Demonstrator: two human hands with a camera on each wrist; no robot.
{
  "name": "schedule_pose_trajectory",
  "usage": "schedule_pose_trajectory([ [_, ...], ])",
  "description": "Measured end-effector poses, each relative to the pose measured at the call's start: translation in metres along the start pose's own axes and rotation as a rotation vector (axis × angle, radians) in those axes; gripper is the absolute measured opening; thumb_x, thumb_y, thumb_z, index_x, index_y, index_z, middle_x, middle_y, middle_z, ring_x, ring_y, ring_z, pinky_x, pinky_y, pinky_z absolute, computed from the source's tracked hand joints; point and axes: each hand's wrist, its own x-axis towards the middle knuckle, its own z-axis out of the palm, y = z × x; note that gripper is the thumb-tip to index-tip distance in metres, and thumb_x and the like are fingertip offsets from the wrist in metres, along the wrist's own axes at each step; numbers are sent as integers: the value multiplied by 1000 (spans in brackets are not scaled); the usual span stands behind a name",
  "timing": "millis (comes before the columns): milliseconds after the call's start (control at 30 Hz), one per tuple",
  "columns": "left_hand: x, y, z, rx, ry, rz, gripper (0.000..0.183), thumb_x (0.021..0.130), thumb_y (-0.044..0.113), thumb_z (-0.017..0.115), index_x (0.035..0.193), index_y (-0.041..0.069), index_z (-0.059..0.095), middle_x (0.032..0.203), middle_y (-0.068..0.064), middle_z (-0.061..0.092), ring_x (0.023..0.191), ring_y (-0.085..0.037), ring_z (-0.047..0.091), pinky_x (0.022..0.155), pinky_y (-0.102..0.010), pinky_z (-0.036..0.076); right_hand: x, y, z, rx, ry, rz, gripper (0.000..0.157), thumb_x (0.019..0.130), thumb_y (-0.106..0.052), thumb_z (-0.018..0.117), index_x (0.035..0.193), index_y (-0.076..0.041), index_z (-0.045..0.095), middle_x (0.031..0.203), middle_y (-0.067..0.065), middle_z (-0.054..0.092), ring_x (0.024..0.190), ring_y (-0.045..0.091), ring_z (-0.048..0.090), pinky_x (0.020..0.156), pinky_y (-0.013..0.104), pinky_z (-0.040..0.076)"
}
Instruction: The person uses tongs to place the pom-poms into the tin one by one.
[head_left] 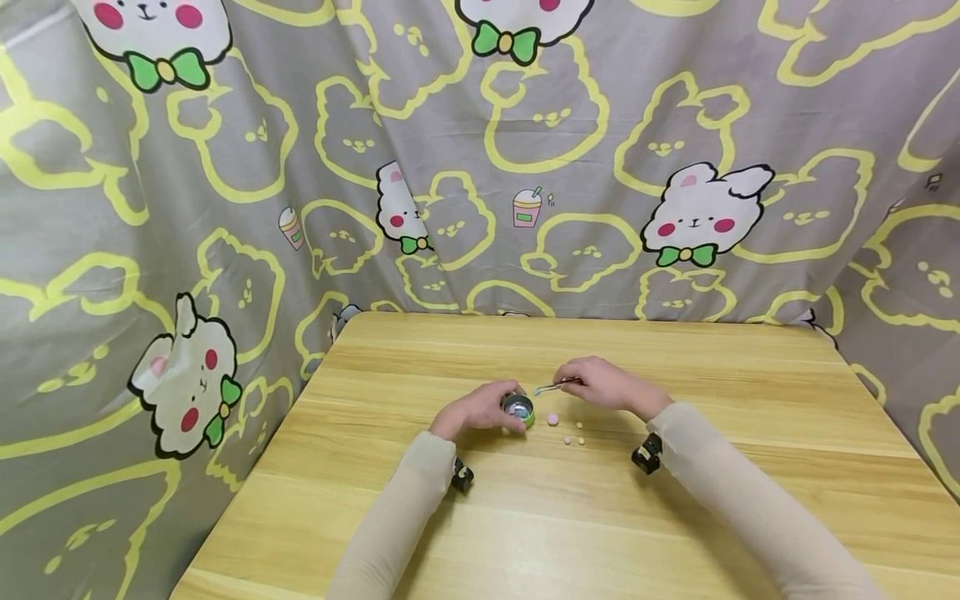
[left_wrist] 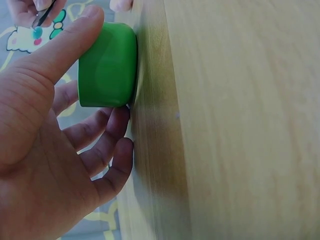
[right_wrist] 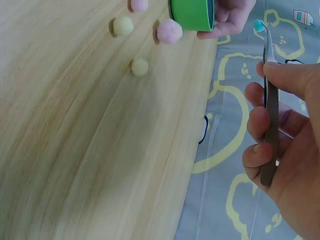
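Note:
My left hand [head_left: 487, 407] grips a small round green container [left_wrist: 107, 67] that stands on the table, thumb on one side and fingers on the other. Its rim is dark, and something bluish shows inside it in the head view. Just to the right, my right hand [head_left: 606, 385] holds metal tweezers [right_wrist: 270, 125] between thumb and curled fingers. A small blue ball [right_wrist: 259, 25] sits at the bent tips of the tweezers, above the table and beside the container's opening. The larger pink ball [head_left: 552, 419] lies close to the container.
Several small balls lie on the wooden table [head_left: 525, 525], among them a pale yellow ball [right_wrist: 123, 25], another yellow ball [right_wrist: 140, 67] and a small pink ball [right_wrist: 139, 5]. A patterned curtain [head_left: 450, 100] hangs behind the table and at both sides.

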Motion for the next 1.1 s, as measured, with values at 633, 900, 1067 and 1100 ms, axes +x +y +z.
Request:
schedule_pose_trajectory([
  [633,0,-1,0,10,1,11,47,76,29,81,114,15,56,100,4,59,92,-12,56,82,-27,45,8,-8,12,15,-30,-19,14,94,-10,58,104,-10,68,98,0,65,88,14,59,77,35,49],
  [900,1,-2,-1,19,2,11,46,76,29,80,113,16,57,100,5,59,91,-10,56,81,-26,45,11,-10,13,17,-34,-33,15,94,-10,57,104,-10,68,99,1,65,90,15,61,79,36,49],
  [1067,1,-2,0,14,1,3,46,76,29,81,113,16,57,100,6,59,91,-10,56,81,-27,45,13,-9,16,13,-42,-26,16,94,-10,57,106,-11,68,101,1,66,92,16,61,81,36,49],
  [1100,1,-1,0,15,2,2,46,76,29,81,113,16,57,100,6,59,91,-10,56,82,-27,45,13,-9,16,15,-45,-23,16,94,-11,57,106,-11,68,102,1,66,92,16,61,80,36,49],
])
